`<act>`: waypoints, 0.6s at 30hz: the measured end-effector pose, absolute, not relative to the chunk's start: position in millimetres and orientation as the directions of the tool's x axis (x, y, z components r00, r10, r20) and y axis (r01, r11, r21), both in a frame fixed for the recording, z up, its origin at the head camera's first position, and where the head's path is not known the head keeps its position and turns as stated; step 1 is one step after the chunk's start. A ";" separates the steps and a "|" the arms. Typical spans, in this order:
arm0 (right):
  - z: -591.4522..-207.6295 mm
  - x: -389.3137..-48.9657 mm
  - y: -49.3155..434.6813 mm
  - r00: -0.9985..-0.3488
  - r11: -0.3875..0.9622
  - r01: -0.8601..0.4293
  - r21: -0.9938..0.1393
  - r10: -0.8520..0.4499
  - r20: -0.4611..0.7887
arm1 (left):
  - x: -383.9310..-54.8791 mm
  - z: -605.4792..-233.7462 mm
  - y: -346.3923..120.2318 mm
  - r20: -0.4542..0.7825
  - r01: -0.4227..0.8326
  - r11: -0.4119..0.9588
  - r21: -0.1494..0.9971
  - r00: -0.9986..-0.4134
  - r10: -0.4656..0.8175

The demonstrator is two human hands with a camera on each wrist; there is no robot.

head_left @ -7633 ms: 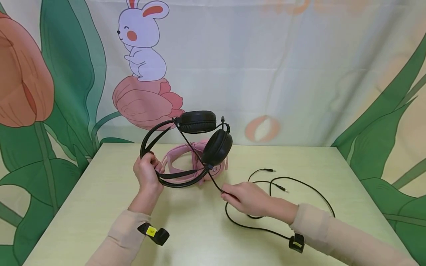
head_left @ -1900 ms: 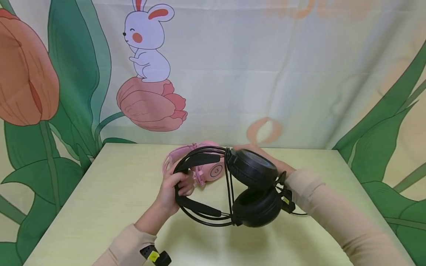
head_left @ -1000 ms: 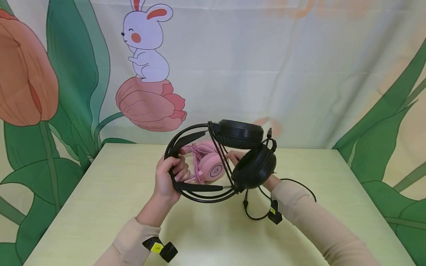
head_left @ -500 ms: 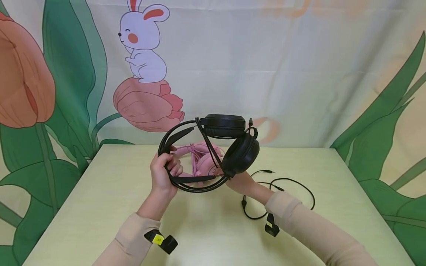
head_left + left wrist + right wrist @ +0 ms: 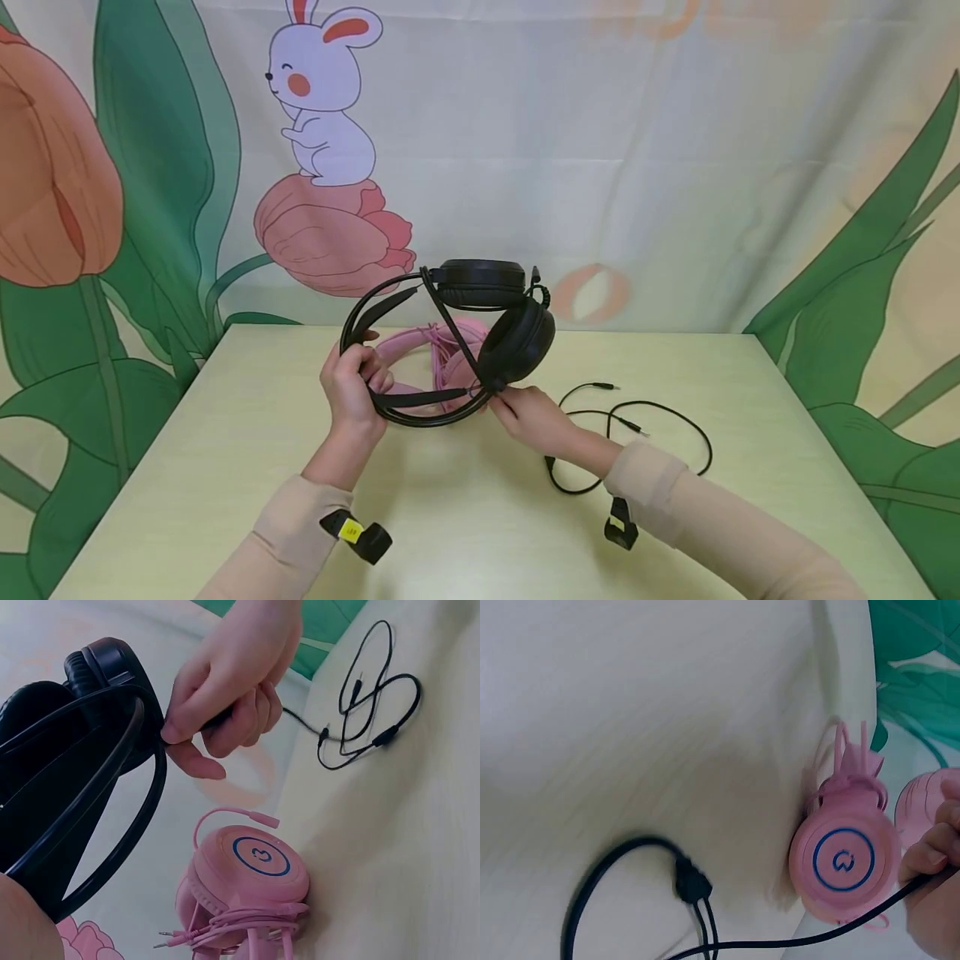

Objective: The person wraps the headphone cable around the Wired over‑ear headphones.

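My left hand (image 5: 354,387) grips the headband of a black over-ear headset (image 5: 517,340), holding it raised above the table with its two ear cups to the right. A black cable (image 5: 452,325) runs in strands across the headband's opening, from one ear cup to the other. Right at the lower ear cup, my right hand (image 5: 536,419) pinches the same cable; in the left wrist view that hand (image 5: 232,694) has its fingers curled round it. The cable's free end (image 5: 667,403), with a splitter and two plugs, lies on the table at the right.
Behind the black headset a pink headset (image 5: 844,859) rests on the table, its own cable bundled round its headband. The pale table (image 5: 450,525) ends at a printed curtain (image 5: 510,167) with a rabbit and flowers.
Since the oldest frame, more cable has been wound across the black headset and less lies on the table. My right hand has come round from behind the ear cups; the headset has shifted left.
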State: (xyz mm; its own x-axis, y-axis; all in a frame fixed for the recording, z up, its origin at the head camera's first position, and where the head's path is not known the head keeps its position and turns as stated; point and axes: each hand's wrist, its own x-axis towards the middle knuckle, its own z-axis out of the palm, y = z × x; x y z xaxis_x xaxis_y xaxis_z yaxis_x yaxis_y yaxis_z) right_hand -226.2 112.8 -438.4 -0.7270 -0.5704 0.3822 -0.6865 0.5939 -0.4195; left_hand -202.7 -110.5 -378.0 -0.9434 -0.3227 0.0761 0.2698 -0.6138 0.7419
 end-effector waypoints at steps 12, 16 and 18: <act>-436.4 -213.8 119.7 -0.700 0.548 -0.710 -0.442 -0.620 0.355 | -202.9 -381.7 -113.9 0.090 0.336 -0.581 0.741 -0.907 -0.411; -434.7 -209.7 125.5 -0.701 0.538 -0.703 -0.465 -0.634 0.327 | -202.4 -382.7 -114.4 0.067 0.329 -0.568 0.754 -0.899 -0.432; -433.7 -207.9 128.8 -0.701 0.536 -0.701 -0.471 -0.641 0.313 | -202.4 -382.3 -115.3 0.061 0.330 -0.550 0.767 -0.891 -0.450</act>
